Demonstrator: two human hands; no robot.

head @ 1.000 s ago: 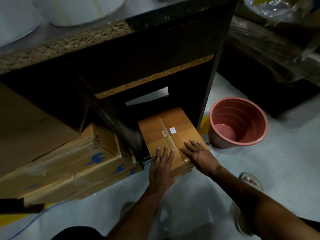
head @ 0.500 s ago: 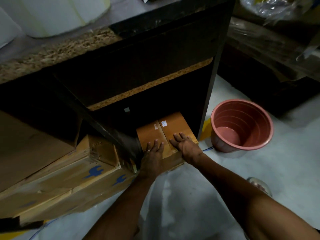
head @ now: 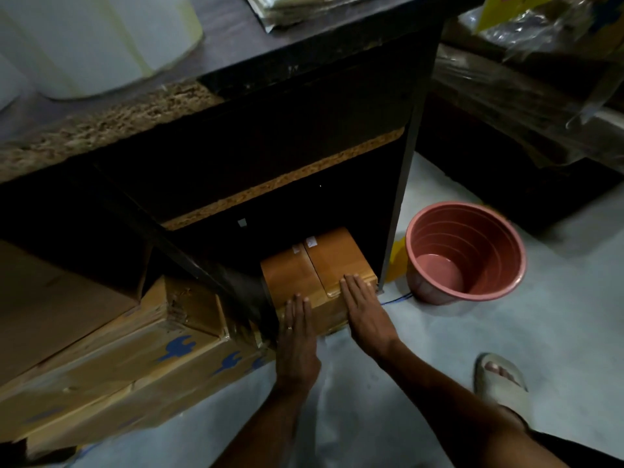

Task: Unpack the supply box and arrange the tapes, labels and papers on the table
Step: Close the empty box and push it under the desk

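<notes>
A brown cardboard supply box [head: 324, 265] with closed top flaps sits on the floor under the dark table [head: 236, 35], mostly inside the opening. My left hand [head: 295, 336] lies flat with straight fingers against the box's near face. My right hand [head: 363, 309] presses flat on the box's near right corner. Large white rolls [head: 111, 38] stand on the tabletop at the upper left, and a stack of papers [head: 304, 8] lies near its far edge.
A pink plastic bucket [head: 466, 255] stands on the floor right of the table leg. Taped cardboard cartons [head: 111, 359] with blue marks are stacked at the left. Plastic-wrapped goods [head: 540, 79] fill the upper right. My sandalled foot [head: 499, 380] is at the lower right.
The box has slid further back under the table, with both hands following it. My hands moved from the top flaps to its near face and corner.
</notes>
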